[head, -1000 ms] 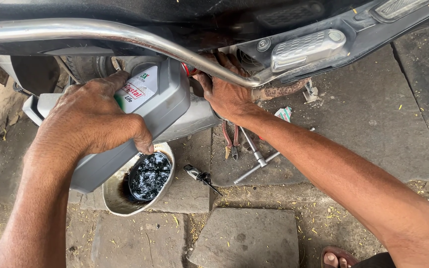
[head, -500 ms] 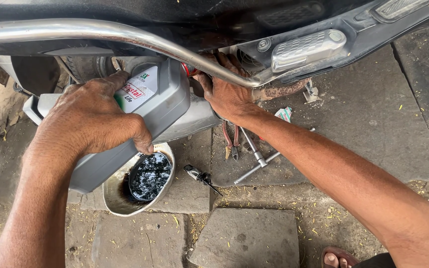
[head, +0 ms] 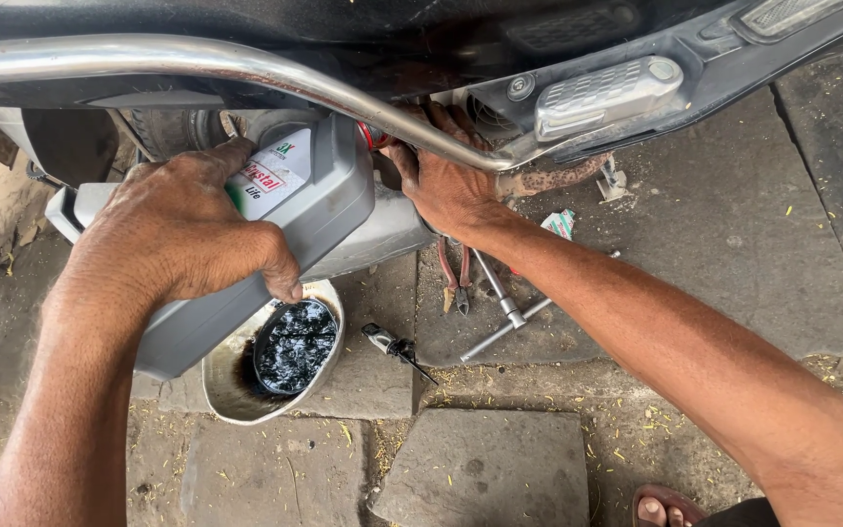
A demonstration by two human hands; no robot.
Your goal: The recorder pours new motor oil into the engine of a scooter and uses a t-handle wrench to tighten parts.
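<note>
**Grey oil bottle tipped up under the scooter**

The grey oil bottle is lying tilted, neck end raised toward the scooter's underside, base end pointing down and out toward the camera. The left hand is clamping over its upper side, fingers curled across the label, thumb hooking round the lower edge. The bottle's red neck is sitting just under the chrome guard bar.

The right hand is pressing in just beside that neck, fingers bent and tucked up behind the bar; whether it is gripping anything there, I cannot tell, as the bar is hiding the fingertips.

Directly beneath the bottle, a metal drain bowl is resting on the stone paving, holding black oil. Beside the bowl, away from the bottle, a small dark tool is lying on the slab. Beyond it, below the right wrist, pliers and a cross-shaped wrench are lying close together. A sandalled foot is showing at the frame's lower edge, well apart from the bottle.
</note>
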